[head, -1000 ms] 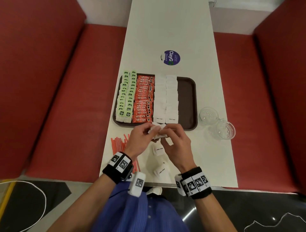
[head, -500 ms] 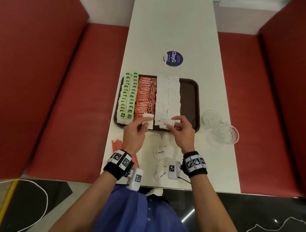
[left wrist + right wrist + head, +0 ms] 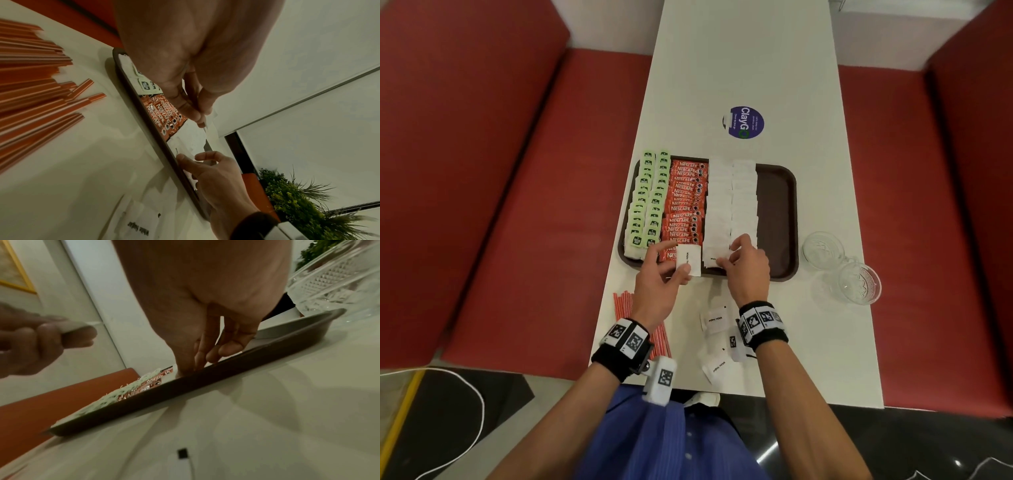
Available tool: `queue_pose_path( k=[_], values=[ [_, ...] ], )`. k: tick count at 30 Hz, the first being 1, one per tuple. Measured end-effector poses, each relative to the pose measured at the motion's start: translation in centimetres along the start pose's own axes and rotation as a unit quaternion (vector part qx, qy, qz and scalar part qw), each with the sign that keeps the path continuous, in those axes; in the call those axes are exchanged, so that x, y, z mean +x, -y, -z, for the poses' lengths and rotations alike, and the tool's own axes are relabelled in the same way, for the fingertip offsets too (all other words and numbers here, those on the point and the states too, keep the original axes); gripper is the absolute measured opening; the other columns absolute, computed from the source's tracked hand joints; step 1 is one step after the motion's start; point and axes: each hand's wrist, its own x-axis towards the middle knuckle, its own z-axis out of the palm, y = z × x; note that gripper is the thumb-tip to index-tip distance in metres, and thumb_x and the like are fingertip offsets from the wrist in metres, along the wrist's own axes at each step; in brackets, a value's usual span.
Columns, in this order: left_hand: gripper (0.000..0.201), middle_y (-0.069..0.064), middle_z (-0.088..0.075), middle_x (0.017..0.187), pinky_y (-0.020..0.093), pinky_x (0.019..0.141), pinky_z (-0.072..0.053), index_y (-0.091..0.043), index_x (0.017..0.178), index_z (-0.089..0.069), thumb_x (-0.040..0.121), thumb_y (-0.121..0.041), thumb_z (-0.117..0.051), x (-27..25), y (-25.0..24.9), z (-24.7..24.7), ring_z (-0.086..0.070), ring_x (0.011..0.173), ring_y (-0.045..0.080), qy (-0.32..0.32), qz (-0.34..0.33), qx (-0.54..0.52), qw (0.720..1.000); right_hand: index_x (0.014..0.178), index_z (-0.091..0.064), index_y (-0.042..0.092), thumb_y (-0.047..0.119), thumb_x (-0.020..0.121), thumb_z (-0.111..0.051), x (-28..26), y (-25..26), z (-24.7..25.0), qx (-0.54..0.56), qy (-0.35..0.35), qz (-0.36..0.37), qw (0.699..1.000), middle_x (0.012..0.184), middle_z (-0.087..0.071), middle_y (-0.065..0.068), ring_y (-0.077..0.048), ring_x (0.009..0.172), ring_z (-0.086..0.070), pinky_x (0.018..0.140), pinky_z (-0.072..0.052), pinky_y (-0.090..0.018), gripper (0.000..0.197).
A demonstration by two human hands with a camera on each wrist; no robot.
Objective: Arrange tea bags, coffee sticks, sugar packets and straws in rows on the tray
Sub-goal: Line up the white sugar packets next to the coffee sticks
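A brown tray [image 3: 777, 219] holds rows of green tea bags [image 3: 647, 205], red coffee sticks [image 3: 685, 205] and white sugar packets [image 3: 729, 205]. My left hand [image 3: 676, 262] pinches one white sugar packet [image 3: 690, 258] above the tray's near edge, over the last coffee sticks. My right hand [image 3: 729, 255] pinches another sugar packet [image 3: 714, 258] lying at the near end of the sugar rows, fingertips [image 3: 207, 356] down inside the tray rim [image 3: 185, 391]. Red straws [image 3: 626, 305] lie on the table left of my left wrist. The right part of the tray is bare.
Loose sugar packets [image 3: 714, 318] [image 3: 717, 368] lie on the white table by my right wrist. Two glass cups [image 3: 822, 248] [image 3: 859, 282] stand right of the tray. A round blue sticker [image 3: 745, 122] is beyond it. Red benches flank the table.
Both hands moved forward from the table to the tray's near edge and drew apart, each with a sugar packet; the right one came down onto the sugar rows.
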Motion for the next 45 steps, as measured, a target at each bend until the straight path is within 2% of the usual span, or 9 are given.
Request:
queue_pose_path(
  k=[6,9,12,14,17,19,27,35,45],
  values=[
    [0.037,0.001,-0.083,0.105,0.046,0.096,-0.063,-0.018,0.133,-0.057,0.101,-0.017,-0.075,0.3,0.2,-0.7,-0.081,0.087,0.022,0.011,0.007,-0.036,0.999,0.101,-0.069,0.024,0.046,0.1,-0.078,-1.7,2.0,2.1,0.187,0.044,0.004,0.981,0.089,-0.073,0.007,-0.006,0.082,-0.069,0.073,-0.051,-0.018,0.023],
    [0.025,0.005,-0.083,0.107,0.05,0.096,-0.063,-0.011,0.124,-0.062,0.102,-0.018,-0.072,0.4,0.4,-1.3,-0.081,0.095,0.026,0.034,0.004,-0.058,0.998,0.098,-0.074,0.022,0.044,0.099,-0.08,-3.8,2.7,2.5,0.306,0.137,0.005,0.942,0.094,-0.077,0.002,-0.012,0.088,-0.075,0.077,-0.059,-0.028,0.023],
    [0.019,0.005,-0.083,0.102,0.048,0.093,-0.065,-0.009,0.115,-0.063,0.102,-0.018,-0.073,0.3,0.8,-2.0,-0.081,0.094,0.024,0.062,-0.003,-0.033,0.998,0.098,-0.072,0.012,0.032,0.099,-0.082,-4.9,1.9,2.4,0.369,0.133,-0.007,0.92,0.096,-0.077,-0.013,-0.037,0.094,-0.075,0.087,-0.062,-0.05,0.023],
    [0.016,0.002,-0.082,0.098,0.041,0.089,-0.065,-0.012,0.109,-0.064,0.1,-0.017,-0.075,0.3,1.0,-2.2,-0.081,0.09,0.019,0.089,-0.01,0.011,0.996,0.097,-0.069,0.01,0.026,0.101,-0.081,-4.4,1.0,3.0,0.384,0.115,-0.019,0.916,0.093,-0.078,-0.015,-0.04,0.093,-0.076,0.085,-0.064,-0.05,0.02],
    [0.01,-0.006,-0.079,0.092,0.023,0.083,-0.061,-0.017,0.101,-0.07,0.097,-0.016,-0.079,0.7,1.4,-2.2,-0.075,0.086,0.004,0.084,-0.05,0.11,0.989,0.098,-0.067,0.02,0.029,0.099,-0.081,-2.4,-0.8,4.9,0.254,0.024,0.007,0.967,0.085,-0.079,0.002,-0.013,0.082,-0.076,0.077,-0.059,-0.027,0.017],
    [0.008,-0.009,-0.076,0.091,0.016,0.08,-0.057,-0.018,0.098,-0.072,0.096,-0.013,-0.079,1.7,1.4,-2.2,-0.072,0.084,0.0,0.073,-0.092,0.177,0.977,0.098,-0.068,0.025,0.029,0.097,-0.083,-0.5,-2.1,6.0,0.149,-0.005,0.028,0.988,0.082,-0.076,0.01,-0.007,0.078,-0.072,0.076,-0.057,-0.028,0.016],
    [0.014,0.006,-0.072,0.114,0.042,0.097,-0.051,-0.013,0.108,-0.074,0.095,-0.015,-0.079,6.7,1.2,-4.6,-0.06,0.112,0.027,0.126,-0.224,0.383,0.887,0.095,-0.062,0.022,0.014,0.087,-0.089,4.2,-3.6,6.1,-0.036,0.163,0.069,0.984,0.084,-0.074,0.0,-0.017,0.075,-0.07,0.059,-0.049,-0.026,0.029],
    [0.024,0.006,-0.066,0.13,0.037,0.101,-0.047,-0.01,0.122,-0.071,0.098,-0.014,-0.074,8.4,1.3,-6.3,-0.051,0.123,0.028,0.207,-0.248,0.485,0.812,0.106,-0.055,0.022,0.018,0.087,-0.089,4.8,-2.9,5.7,-0.153,0.137,0.111,0.972,0.098,-0.067,-0.004,-0.028,0.092,-0.065,0.076,-0.061,-0.048,0.039],
    [0.03,0.008,-0.065,0.137,0.034,0.101,-0.048,-0.009,0.132,-0.068,0.101,-0.01,-0.069,8.8,1.5,-6.4,-0.053,0.126,0.026,0.214,-0.261,0.519,0.785,0.116,-0.076,0.017,0.019,0.097,-0.081,1.9,-3.1,4.4,-0.153,0.112,0.138,0.972,0.115,-0.069,-0.003,-0.027,0.11,-0.061,0.083,-0.054,-0.043,0.02]
  ],
)
